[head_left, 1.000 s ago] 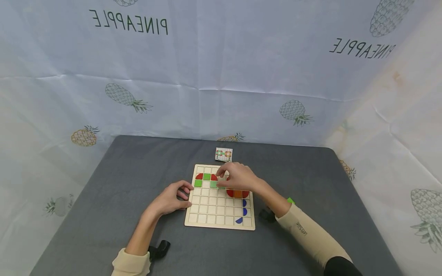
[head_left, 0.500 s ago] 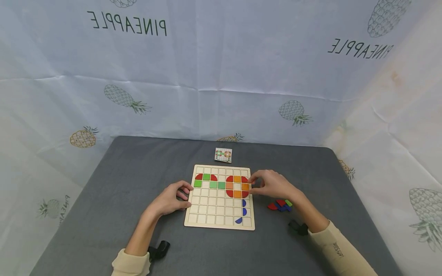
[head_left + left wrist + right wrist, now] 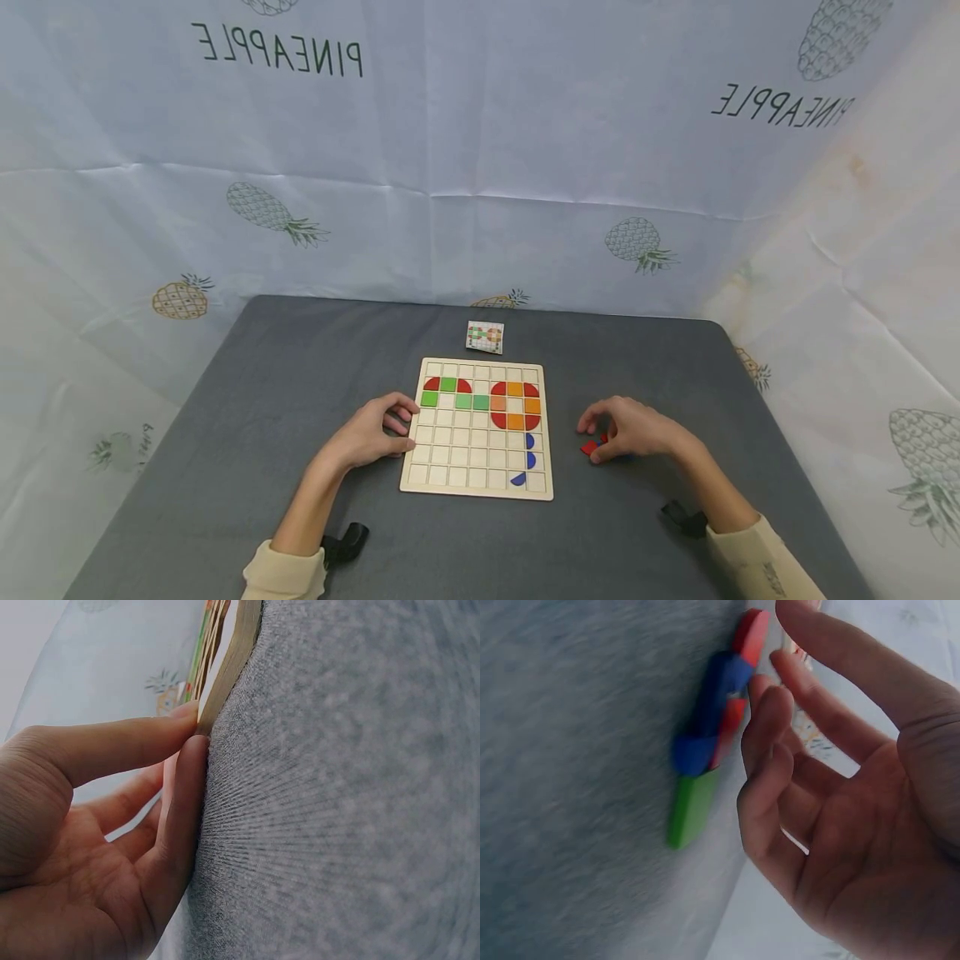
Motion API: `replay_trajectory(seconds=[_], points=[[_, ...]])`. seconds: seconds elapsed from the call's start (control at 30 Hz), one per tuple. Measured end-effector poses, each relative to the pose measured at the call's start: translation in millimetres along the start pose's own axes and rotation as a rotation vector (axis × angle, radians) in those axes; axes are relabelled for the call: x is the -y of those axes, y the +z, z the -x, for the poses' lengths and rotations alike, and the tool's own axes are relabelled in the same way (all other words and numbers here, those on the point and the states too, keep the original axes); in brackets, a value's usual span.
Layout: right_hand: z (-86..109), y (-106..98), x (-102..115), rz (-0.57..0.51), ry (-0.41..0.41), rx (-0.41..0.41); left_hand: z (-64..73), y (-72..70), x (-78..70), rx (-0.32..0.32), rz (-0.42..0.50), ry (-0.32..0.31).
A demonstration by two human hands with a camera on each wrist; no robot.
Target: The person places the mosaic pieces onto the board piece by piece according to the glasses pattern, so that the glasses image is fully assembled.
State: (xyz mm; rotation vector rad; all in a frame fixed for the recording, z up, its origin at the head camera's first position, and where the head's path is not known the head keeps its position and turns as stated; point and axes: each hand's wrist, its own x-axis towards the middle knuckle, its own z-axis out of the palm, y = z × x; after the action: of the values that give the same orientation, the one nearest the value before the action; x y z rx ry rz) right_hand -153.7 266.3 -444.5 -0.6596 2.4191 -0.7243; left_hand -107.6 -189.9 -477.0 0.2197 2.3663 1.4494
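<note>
A light wooden grid board (image 3: 450,458) lies mid-table, bearing red, green, orange and blue pieces. My left hand (image 3: 373,430) holds its left edge, thumb and curled fingers at the rim; in the left wrist view the thumb (image 3: 127,746) and a finger meet the board's corner (image 3: 225,682). To the right of the board, my right hand (image 3: 628,429) hovers over a small pile of loose blocks, fingers bent and holding nothing. Red pieces (image 3: 589,447) show past its fingertips. In the right wrist view the pile has red, blue (image 3: 694,754) and green (image 3: 694,806) blocks.
Behind the board stands a small pattern card (image 3: 485,337) printed with a coloured design. Dark grey cloth covers the table (image 3: 337,350). A pale curtain (image 3: 427,250) with pineapple prints hangs behind it.
My right hand has moved from over the board to its right edge, then on to the loose blocks. An orange square now shows in the board's right column. The left hand has stayed put.
</note>
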Motion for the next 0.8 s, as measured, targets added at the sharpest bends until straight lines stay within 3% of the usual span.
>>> replay_trajectory(seconds=[0.33,0.8], points=[[3.9,2,-19,-0.035,-0.097,0.000,0.1,1.0,0.0,-0.009,-0.012,0.000],[3.8,4,-21,-0.018,-0.088,-0.029,0.3,0.0,-0.4,-0.001,-0.011,0.007]])
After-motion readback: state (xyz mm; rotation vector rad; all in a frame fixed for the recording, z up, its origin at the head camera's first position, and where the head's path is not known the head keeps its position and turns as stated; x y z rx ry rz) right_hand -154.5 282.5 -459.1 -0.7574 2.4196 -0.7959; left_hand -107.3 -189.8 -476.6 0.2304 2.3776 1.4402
